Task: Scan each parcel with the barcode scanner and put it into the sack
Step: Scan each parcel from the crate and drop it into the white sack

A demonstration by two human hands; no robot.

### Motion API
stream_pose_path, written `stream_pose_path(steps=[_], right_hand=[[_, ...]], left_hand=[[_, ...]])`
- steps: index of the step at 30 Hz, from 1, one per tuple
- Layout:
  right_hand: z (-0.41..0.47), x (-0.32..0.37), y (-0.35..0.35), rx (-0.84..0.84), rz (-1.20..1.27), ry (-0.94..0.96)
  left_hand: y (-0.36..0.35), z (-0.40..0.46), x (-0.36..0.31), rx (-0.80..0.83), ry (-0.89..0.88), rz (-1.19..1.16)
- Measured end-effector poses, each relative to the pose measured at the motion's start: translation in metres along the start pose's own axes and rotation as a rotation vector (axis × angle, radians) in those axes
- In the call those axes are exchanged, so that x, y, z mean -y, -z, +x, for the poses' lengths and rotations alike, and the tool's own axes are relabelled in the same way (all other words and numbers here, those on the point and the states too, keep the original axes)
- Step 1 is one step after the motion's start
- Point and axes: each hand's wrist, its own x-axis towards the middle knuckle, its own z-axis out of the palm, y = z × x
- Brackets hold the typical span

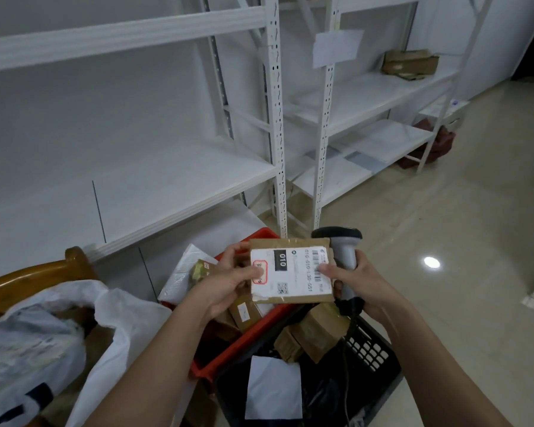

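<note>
From my feed, white metal shelving with perforated uprights fills the view from nine to one o'clock, standing against a white wall. At one o'clock a brown cardboard box sits on a shelf, with a paper sheet hanging nearby. The glossy beige tiled floor at three o'clock mirrors a ceiling light. A curved wooden chair back shows at nine.

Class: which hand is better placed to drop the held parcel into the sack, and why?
Left. The left hand grips the parcel nearest the white sack; the right hand holds the scanner.
</note>
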Motion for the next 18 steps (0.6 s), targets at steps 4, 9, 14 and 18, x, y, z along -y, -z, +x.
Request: stream_pose_path(steps=[4,9,14,18], right_hand=[[0.0,0.011,0.013,0.078,-0.183,0.028],[0.001,0.026,0.015,0.169,-0.468,0.1],[0.002,0.021,0.007,0.007,-0.406,0.06],[-0.005,0.028,-0.005,-0.083,-0.192,0.018]], left_hand=[[0.008,-0.003,-0.002,0.203,0.188,0.283],[-0.006,0.004,0.007,0.224,0.186,0.591],[0.005,0.011,0.034,0.182,0.236,0.535],[0.02,0.014,0.058,-0.169,0.305,0.236]])
